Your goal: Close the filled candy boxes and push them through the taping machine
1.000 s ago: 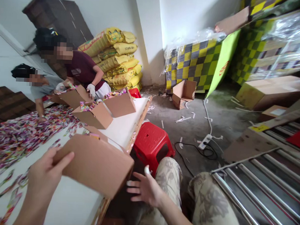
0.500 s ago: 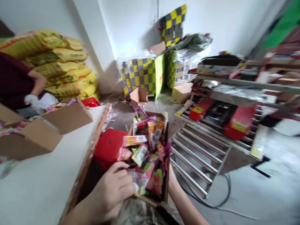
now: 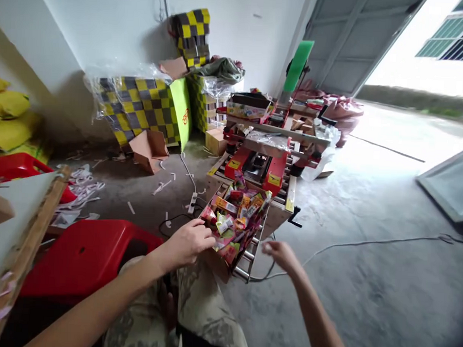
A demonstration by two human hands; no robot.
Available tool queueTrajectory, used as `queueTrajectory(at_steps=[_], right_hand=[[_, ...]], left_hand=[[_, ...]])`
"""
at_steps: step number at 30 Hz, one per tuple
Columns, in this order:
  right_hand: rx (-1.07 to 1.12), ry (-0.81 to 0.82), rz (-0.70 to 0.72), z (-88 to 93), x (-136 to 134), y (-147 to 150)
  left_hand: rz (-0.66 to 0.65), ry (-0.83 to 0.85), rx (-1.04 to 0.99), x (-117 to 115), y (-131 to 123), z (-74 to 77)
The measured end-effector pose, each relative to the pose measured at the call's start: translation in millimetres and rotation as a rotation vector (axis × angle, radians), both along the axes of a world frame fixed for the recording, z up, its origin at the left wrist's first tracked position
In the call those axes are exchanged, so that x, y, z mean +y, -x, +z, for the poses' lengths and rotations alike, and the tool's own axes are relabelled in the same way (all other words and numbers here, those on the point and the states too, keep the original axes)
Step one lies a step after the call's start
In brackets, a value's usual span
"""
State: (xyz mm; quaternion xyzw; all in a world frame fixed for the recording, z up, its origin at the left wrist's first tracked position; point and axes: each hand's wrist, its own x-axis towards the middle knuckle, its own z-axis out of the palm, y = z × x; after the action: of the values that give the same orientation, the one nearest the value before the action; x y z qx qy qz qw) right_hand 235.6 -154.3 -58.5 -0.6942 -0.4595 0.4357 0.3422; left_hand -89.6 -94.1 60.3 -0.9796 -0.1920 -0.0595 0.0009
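Cardboard box (image 3: 219, 265) of packets (image 3: 237, 214), best kept level: left hand (image 3: 192, 242) curls at its rim, hold unclear; right hand (image 3: 282, 254), loosely half-open, looks empty.

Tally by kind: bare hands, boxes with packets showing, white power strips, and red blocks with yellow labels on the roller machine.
Bare hands: 2 (left hand, right hand)
Box with packets showing: 1
White power strip: 1
Red blocks with yellow labels: 2
Total: 6

Left fingers (image 3: 206, 240) curled, right fingers (image 3: 271, 247) loosely bent
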Motion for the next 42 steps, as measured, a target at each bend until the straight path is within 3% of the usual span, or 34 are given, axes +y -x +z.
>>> queueTrajectory(at_steps=[3,5,7,10,13,15,18,21,26,33,38,42], right_hand=[[-0.077,-0.259,-0.134,46.5,33,-38],[-0.134,-0.426,-0.085,76.0,62,-43],[-0.218,-0.468,0.073,98.4,87,-34],[-0.464,-0.490,0.294,117.7,109,-10],[-0.715,-0.486,0.523,129.1,111,8],[-0.744,-0.402,0.717,135.7,108,13],[-0.649,-0.240,0.924,139.9,103,13],[-0.599,-0.147,1.041,133.8,105,21],[-0.840,-0.051,1.143,117.0,118,55],[-0.887,-0.028,1.069,114.8,107,65],[-0.896,0.033,1.065,119.2,97,63],[-0.916,0.046,1.023,123.8,98,66]], left_hand=[[0.106,0.100,-0.082,-17,-1,2.7],[0.161,0.143,-0.198,-31,-6,5.8],[0.196,0.133,-0.373,-42,-17,5.8],[0.229,0.060,-0.515,-47,-44,-0.5],[0.308,0.059,-0.410,-37,-75,-10.4],[0.382,0.121,-0.326,-29,-90,-19.0],[0.463,0.214,-0.216,-23,-105,-35.8],[0.444,0.227,-0.113,-20,-114,-53.3],[0.412,0.178,-0.043,-8,-118,-69.1],[0.446,0.418,-0.445,-10,-93,-61.4],[0.352,0.655,-0.260,-21,-96,-50.4],[0.415,0.746,-0.253,-26,-105,-39.1]])
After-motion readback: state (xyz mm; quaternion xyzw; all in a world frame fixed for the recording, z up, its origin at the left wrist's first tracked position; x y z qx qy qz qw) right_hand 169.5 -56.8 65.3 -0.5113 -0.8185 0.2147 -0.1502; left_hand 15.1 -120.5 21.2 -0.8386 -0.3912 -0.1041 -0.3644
